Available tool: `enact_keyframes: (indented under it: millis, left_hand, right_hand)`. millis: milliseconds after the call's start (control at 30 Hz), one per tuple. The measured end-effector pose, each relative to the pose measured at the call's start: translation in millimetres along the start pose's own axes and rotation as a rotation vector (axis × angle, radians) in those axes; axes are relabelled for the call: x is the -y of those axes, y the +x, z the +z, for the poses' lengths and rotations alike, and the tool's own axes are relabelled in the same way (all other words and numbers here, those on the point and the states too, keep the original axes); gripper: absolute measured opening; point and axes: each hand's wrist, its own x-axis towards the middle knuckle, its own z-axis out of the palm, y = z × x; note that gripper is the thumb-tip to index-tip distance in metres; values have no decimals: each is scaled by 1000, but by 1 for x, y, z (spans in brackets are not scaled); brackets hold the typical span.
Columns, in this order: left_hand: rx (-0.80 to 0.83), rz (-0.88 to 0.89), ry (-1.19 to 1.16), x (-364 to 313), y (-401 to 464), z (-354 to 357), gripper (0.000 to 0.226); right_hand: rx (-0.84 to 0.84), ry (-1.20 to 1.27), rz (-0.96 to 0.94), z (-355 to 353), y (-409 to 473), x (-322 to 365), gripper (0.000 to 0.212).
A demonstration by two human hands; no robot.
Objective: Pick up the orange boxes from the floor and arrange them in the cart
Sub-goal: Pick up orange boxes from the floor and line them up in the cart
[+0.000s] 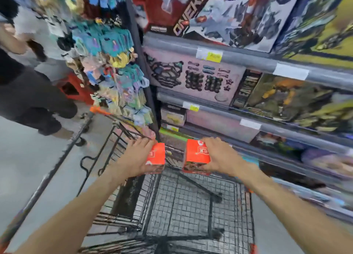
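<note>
Overhead, head view, only one camera to go by. Both arms reach forward over the wire cart [191, 202], each hand carrying one orange box above the far end of the basket.

Left hand [139, 158]: fingers curled over the top and left side of the left orange box [157, 156], clamped on it. Box held off the wire, not resting, near the cart's far left rim. Judgement: held high so it clears the rim before going down.

Right hand [219, 156]: fingers wrapped over the right side and top of the right orange box [196, 154], thumb side toward the near edge; clamped on it likewise. This box sits slightly lower and may be just touching the far wire wall; blur makes it impossible to tell.

The two boxes are apart, a gap between them showing cart wire and shelf base. Judgement: carried as a pair, side by side, so they can be set down as a neat row along the far end.

Look of the boxes: small card cartons, bright orange-red tops with a pale printed panel and characters, darker picture print on the lower faces. Edges appear square, undented.

Cart basket beneath shows bare mesh. Toy shelves [248, 101] run along the right; another person [28, 82] stands far left on the floor [23, 168].
</note>
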Motion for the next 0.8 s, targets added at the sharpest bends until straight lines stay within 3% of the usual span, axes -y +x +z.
enact_keyframes:
  millis: [200, 300, 467, 667, 800]
  left_hand:
    - [80, 69, -23, -4, 29, 72, 109]
    - [67, 87, -22, 0, 42, 119, 108]
    - [100, 76, 26, 6, 64, 203, 100]
    - [121, 27, -13, 10, 84, 293, 114]
    - [128, 22, -14, 12, 101, 334, 105]
  right_hand:
    - [79, 3, 114, 62, -14, -14, 101]
    - [101, 39, 141, 95, -12, -23, 116]
    - [75, 18, 149, 166, -13, -37, 99]
    - [129, 19, 181, 239, -8, -48, 105]
    - [149, 40, 205, 277, -5, -51, 101]
